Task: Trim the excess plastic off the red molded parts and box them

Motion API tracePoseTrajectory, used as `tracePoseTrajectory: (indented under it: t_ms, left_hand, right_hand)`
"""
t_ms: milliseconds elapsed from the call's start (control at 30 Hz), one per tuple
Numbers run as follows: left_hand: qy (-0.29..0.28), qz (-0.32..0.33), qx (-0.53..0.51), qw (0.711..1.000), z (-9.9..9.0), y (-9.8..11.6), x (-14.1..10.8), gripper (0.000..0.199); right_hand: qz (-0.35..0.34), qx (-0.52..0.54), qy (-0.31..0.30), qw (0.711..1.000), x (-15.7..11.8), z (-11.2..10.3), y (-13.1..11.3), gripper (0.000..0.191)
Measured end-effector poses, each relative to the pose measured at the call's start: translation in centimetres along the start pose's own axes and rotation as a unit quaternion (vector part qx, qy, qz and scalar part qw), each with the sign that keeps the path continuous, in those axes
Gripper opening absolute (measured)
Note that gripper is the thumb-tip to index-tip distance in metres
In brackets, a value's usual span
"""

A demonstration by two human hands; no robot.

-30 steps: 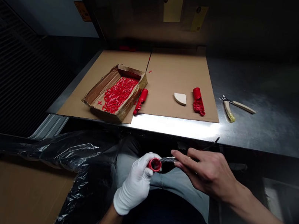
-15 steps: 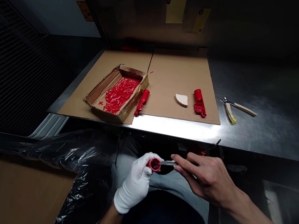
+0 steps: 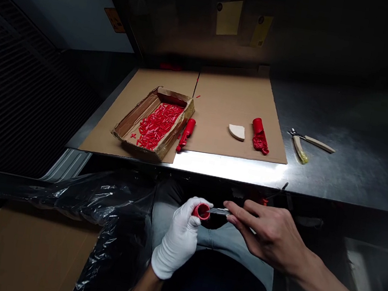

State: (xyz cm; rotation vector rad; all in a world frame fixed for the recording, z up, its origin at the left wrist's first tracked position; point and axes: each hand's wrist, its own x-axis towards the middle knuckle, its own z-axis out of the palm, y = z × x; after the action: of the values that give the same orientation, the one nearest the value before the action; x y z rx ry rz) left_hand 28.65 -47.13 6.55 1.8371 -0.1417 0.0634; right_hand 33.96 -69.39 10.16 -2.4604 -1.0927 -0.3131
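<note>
My left hand (image 3: pixel 177 240), in a white glove, is closed around a red plastic part (image 3: pixel 202 211) whose round open end faces up toward me. Bare and closed, my right hand (image 3: pixel 265 229) pinches a thin metal blade (image 3: pixel 219 211), which looks like a knife. The blade's tip meets the rim of the red part; the handle is hidden in my palm. Both hands are above my lap, in front of the table edge. On the cardboard lie two similar red parts, one on the right (image 3: pixel 260 136) and one (image 3: pixel 185 135) beside the box.
A cardboard box (image 3: pixel 136 105) holds many small red pieces (image 3: pixel 160 126). A pale wedge-shaped block (image 3: pixel 237 132) lies on the cardboard sheet (image 3: pixel 224 91). Cutting pliers (image 3: pixel 301 149) rest on the metal table (image 3: pixel 349 178). Black plastic film (image 3: pixel 109 201) drapes a carton (image 3: pixel 25 247) at lower left.
The blade has turned slightly at the red part's rim, now lying flatter. My left hand and the part have shifted slightly right in view, and the whole scene has shifted a little too.
</note>
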Motion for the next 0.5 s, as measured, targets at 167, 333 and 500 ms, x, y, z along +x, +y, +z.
tracePoseTrajectory:
  t_ms: [167, 333, 500]
  left_hand:
    - [0.021, 0.011, 0.020, 1.000, 0.12, 0.34, 0.12, 0.026]
    - [0.014, 0.016, 0.027, 0.999, 0.01, 0.66, 0.01, 0.025]
    - [0.017, 0.012, 0.012, 1.000, -0.23, 0.93, 0.12, 0.023]
  right_hand:
    - [0.004, 0.010, 0.000, 1.000, -0.05, 0.13, -0.12, 0.036]
    - [0.014, 0.037, -0.021, 0.999, -0.50, 0.04, 0.03, 0.036]
    - [0.064, 0.166, -0.029, 0.984, -0.38, -0.41, 0.06, 0.030]
